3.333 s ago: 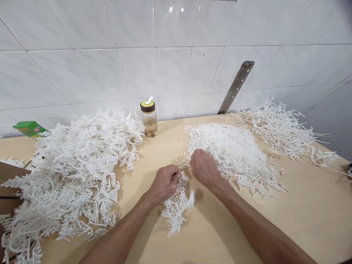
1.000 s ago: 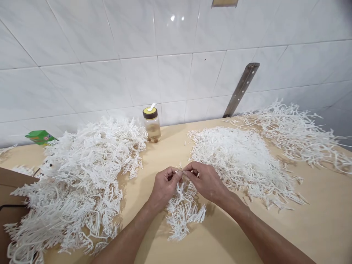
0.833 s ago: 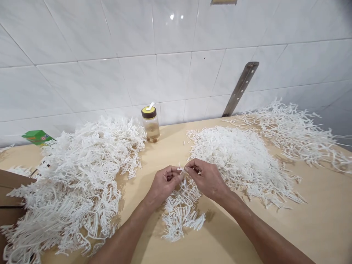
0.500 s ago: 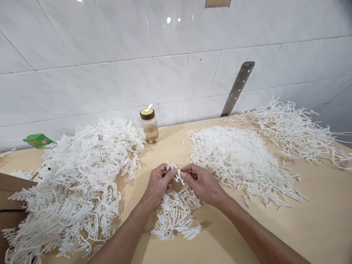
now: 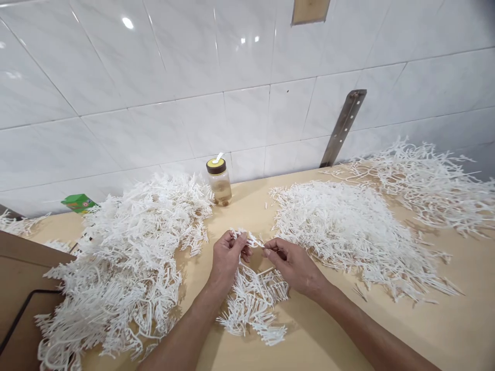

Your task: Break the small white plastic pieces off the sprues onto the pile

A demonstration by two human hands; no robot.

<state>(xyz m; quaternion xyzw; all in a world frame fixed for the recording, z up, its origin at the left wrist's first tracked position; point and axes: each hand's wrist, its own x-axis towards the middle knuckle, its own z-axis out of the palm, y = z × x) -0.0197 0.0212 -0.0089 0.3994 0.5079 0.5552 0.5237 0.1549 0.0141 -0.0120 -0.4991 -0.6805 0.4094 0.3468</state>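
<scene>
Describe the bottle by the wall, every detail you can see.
The bottle is a squat, see-through cylinder that looks like plastic or glass. Its dark-rimmed lid is on, with a yellow-green top and a white strap sticking up. Brownish, see-through liquid partly fills it, with dark bits at the bottom. It stands upright on the table, beside the left heap's far right edge; whether strands touch it is unclear. Neither the left hand nor right hand touches it.

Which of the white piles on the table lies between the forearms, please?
The small pile just below the left hand and right hand; the other piles lie outside the forearms, on either side.
</scene>
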